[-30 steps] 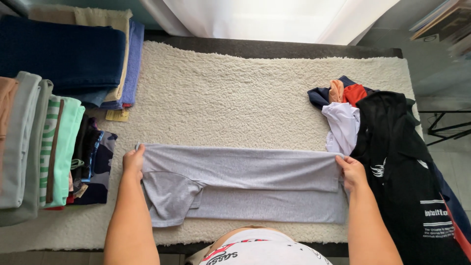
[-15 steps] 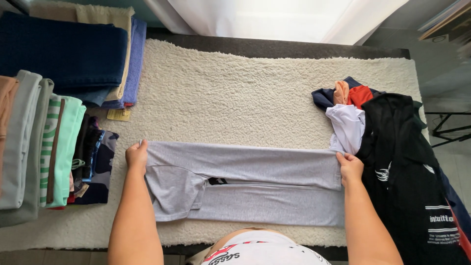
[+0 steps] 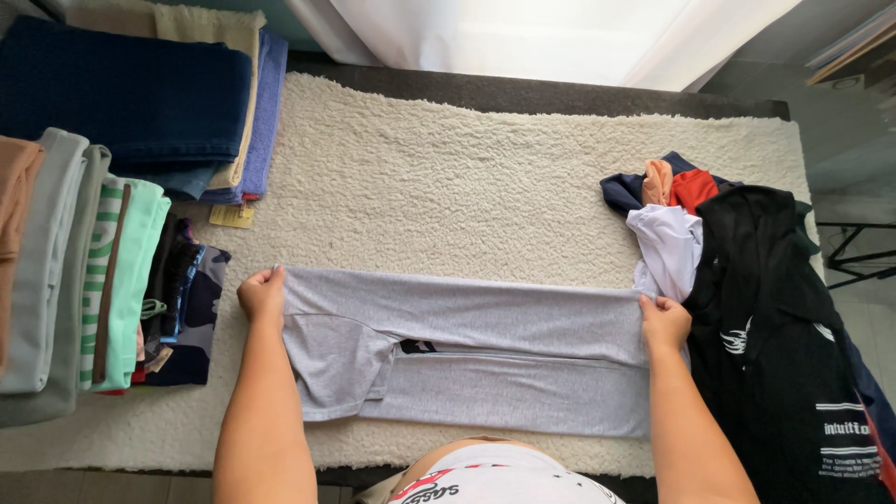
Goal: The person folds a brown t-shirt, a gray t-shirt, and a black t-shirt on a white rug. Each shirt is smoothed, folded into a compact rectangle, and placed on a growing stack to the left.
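A light grey garment (image 3: 485, 350) lies folded lengthwise into a long band on a cream fleecy mat (image 3: 485, 187). My left hand (image 3: 262, 293) pinches its upper left corner. At the upper right corner my right hand (image 3: 664, 322) grips the folded edge. A folded sleeve flap sits at the band's lower left, and a small dark mark shows in the slit at its middle.
Folded clothes stand in rows at the left, with a mint green piece (image 3: 121, 280) among them. Dark blue folded cloth (image 3: 121, 93) is stacked at the back left. A heap of unfolded clothes lies at the right, topped by a black shirt (image 3: 784, 327) and a white one (image 3: 667, 243).
The upper fold of the grey garment has slid slightly away from me in both hands, opening a slit where a dark mark now shows. The view has shifted a little.
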